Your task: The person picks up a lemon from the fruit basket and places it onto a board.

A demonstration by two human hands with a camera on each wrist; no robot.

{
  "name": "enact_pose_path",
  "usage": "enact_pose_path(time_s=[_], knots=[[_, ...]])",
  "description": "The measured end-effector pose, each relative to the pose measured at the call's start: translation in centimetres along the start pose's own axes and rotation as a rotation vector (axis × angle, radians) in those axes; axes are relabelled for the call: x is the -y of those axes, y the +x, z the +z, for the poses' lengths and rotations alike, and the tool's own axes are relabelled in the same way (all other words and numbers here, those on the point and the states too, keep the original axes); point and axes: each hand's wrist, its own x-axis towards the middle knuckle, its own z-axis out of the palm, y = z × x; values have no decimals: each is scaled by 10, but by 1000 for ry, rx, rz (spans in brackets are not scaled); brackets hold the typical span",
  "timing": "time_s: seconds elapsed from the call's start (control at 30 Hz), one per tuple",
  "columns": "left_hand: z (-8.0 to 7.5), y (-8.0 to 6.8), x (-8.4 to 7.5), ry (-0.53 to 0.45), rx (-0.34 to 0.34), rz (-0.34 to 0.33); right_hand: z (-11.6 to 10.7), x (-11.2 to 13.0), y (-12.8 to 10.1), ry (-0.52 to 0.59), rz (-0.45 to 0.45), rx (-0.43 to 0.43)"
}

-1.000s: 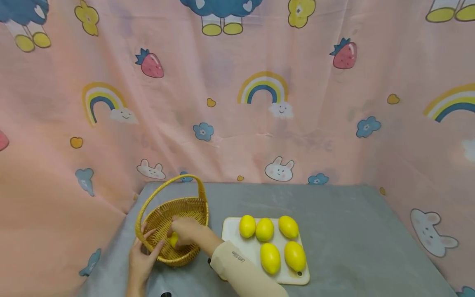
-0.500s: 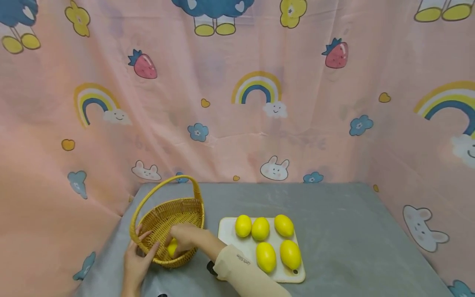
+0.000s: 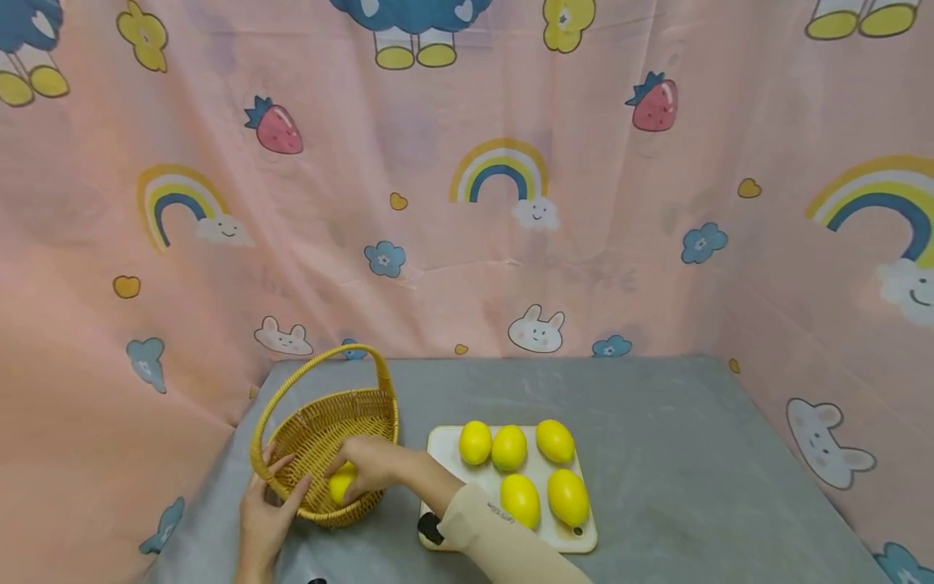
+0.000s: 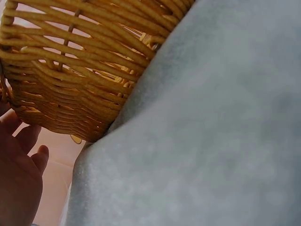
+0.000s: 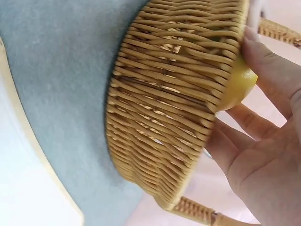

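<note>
Grey table: right hand grips lemon inside basket; left hand open, steadying rim.

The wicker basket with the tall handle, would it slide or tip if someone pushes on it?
The basket is open weave, so probably light and apt to slide on the grey cloth. Its tall handle may make it tippy; the left hand steadies its rim. The right hand holds a lemon inside.
</note>
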Motion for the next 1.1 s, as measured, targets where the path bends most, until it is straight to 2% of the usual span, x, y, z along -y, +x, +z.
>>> enact_pose_path(time_s=[0.27,0.43,0.67,0.87,0.97,1.1], knots=[[-1,-1,-1,-22,7,-15,-12,1,-10,44,-55,-64],[0,0,-2,-56,11,-13,-17,-5,-20,213,-82,-138],[1,0,-2,3,4,-46,-23,-17,-40,445,-87,-242],[1,0,-1,12,11,-74,-27,-25,-63,615,-100,-283],[1,0,-3,14,18,-81,-27,-30,-74,664,-100,-310],[-1,0,-4,11,30,-94,-25,-36,-86,661,-106,-349]])
